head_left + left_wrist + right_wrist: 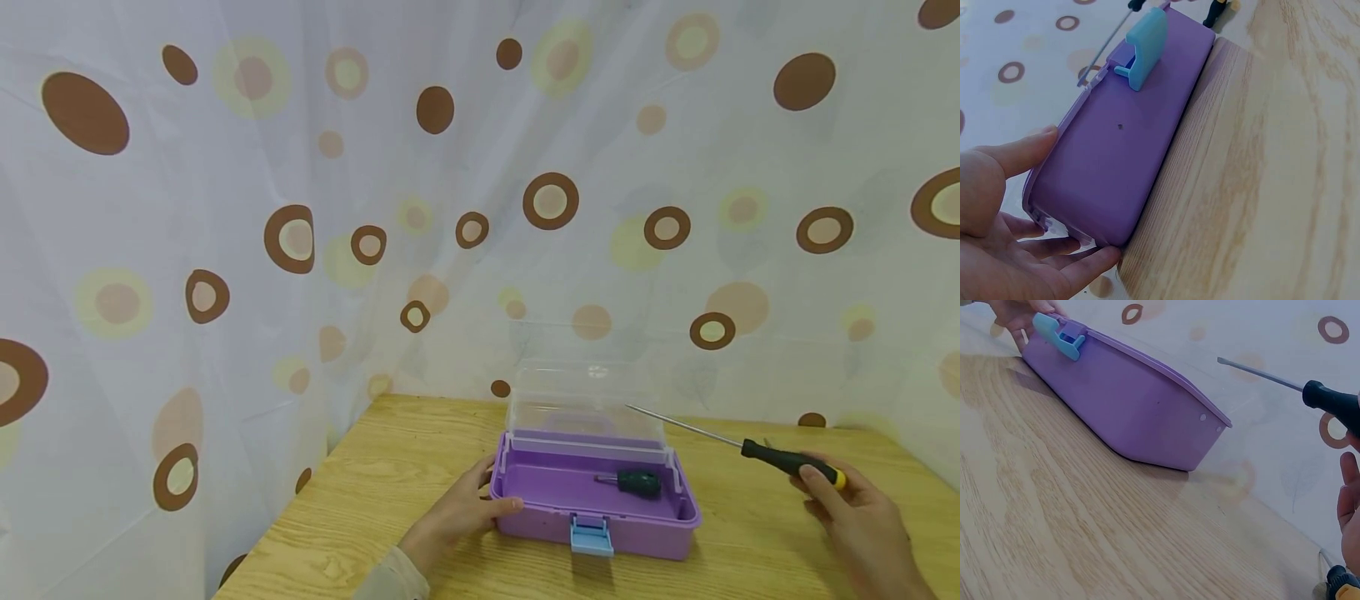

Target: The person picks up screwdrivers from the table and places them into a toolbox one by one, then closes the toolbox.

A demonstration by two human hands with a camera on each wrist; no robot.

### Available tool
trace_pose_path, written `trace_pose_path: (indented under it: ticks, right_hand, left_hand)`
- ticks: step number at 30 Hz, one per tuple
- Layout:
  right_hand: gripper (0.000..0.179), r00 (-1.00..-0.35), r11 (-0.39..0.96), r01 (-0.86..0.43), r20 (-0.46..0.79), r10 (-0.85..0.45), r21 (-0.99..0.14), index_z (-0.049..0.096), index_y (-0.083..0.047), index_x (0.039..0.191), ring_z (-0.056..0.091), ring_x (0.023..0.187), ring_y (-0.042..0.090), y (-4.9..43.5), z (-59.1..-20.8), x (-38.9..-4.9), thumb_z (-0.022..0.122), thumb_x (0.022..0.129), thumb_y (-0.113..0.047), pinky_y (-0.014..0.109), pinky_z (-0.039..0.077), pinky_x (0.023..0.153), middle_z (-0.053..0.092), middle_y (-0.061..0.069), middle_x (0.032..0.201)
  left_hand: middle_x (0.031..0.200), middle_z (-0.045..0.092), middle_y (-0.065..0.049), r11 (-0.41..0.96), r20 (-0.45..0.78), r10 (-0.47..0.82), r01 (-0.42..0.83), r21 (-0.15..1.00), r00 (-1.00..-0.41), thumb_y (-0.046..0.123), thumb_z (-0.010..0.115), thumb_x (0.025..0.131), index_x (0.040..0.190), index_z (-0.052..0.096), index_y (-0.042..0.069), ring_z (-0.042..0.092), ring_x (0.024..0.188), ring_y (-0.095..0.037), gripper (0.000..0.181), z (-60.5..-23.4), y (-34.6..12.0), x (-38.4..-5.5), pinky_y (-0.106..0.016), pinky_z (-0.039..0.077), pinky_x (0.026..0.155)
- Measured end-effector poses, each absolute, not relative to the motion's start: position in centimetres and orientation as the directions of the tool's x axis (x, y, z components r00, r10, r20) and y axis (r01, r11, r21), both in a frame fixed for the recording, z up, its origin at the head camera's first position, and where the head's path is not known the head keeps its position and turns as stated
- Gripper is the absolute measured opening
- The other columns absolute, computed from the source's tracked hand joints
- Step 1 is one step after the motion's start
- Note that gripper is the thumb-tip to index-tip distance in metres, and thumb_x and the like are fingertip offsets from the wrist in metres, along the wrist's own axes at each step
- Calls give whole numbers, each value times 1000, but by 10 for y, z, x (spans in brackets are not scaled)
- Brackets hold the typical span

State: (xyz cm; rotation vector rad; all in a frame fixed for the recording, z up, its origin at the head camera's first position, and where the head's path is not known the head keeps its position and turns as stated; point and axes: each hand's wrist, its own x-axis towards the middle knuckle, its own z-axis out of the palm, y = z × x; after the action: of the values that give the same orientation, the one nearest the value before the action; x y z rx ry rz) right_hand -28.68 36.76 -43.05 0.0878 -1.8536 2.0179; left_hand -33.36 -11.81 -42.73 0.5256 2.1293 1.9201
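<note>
Wooden table: right hand grips screwdriver handle, shaft pointing left toward purple box, which lies lengthwise left-to-right, its left end clasped between thumb and fingers of the nearer left hand.

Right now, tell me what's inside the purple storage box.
A stubby screwdriver lies inside the purple storage box, right of the middle, its shaft pointing left. The front wall covers the nearest strip of the bottom; anything there cannot be seen.

Purple box open from above, free at left, raised lid behind, stubby screwdriver at right
</note>
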Motion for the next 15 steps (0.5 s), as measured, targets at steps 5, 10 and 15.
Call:
trace_pose_path:
  ticks: [5, 10, 15]
  right_hand:
    - [25, -924, -89, -350, 329, 194, -932, 68, -30, 128, 64, 94, -3, 362, -434, -288, 61, 106, -20, 14, 53, 73, 62, -17, 108]
    - [34, -933, -46, -345, 337, 123, -938, 61, -27, 141, 60, 100, -6, 353, -433, -289, 57, 108, -21, 13, 53, 78, 48, -13, 118]
    - [36, -940, 168, -318, 333, 70, -933, 58, -26, 145, 57, 100, -2, 338, -425, -289, 54, 110, -26, 15, 54, 82, 42, 4, 99]
  left_hand:
    - [158, 32, -31, 74, 68, 414, 108, 991, -908, 11, 79, 94, 163, 27, 7, 53, 128, -42, 87, -428, -119, -334, -60, 51, 97]
    - [158, 34, -30, 87, 71, 411, 116, 989, -909, 14, 79, 94, 163, 27, 8, 52, 129, -43, 87, -428, -120, -334, -63, 50, 97]
    - [158, 33, -30, 90, 71, 414, 118, 989, -908, 14, 79, 94, 163, 27, 8, 52, 129, -43, 87, -428, -120, -334, -63, 50, 97]
